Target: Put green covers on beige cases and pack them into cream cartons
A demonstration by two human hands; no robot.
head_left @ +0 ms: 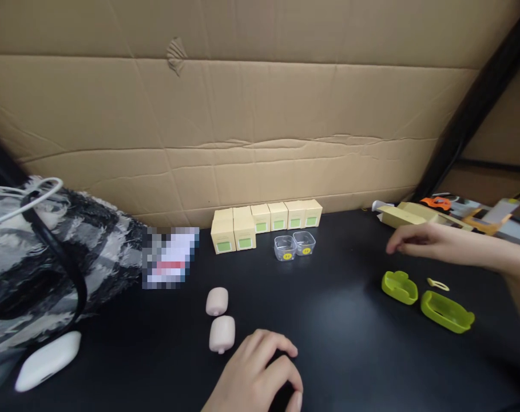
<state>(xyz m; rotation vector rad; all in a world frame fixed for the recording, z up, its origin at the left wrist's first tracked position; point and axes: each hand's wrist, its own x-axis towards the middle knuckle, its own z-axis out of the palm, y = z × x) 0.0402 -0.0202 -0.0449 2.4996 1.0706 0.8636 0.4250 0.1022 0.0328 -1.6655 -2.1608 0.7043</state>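
My left hand (260, 372) hovers low over the front of the black table, its fingers loosely curved and apart, holding nothing. Close beside it are two pale pink rounded pieces (222, 333), each with a small nub. At the right, my right hand (427, 240) reaches in from the side with its fingers bent downward; nothing shows in it. Below that hand lie a green silicone-looking case half (399, 287), a longer green case half (447, 312) and a small pale yellow loop (439, 284). An opened yellow carton (408, 214) is just behind the right hand.
Several small yellow boxes (245, 229) line the cardboard wall (260, 109). Two clear plastic cups (285, 248) with yellow stickers stand before them. A white rounded case (48, 360), a black cable (66, 257) and shaggy grey fabric (100, 240) are at left. Orange tools (435, 202) lie far right.
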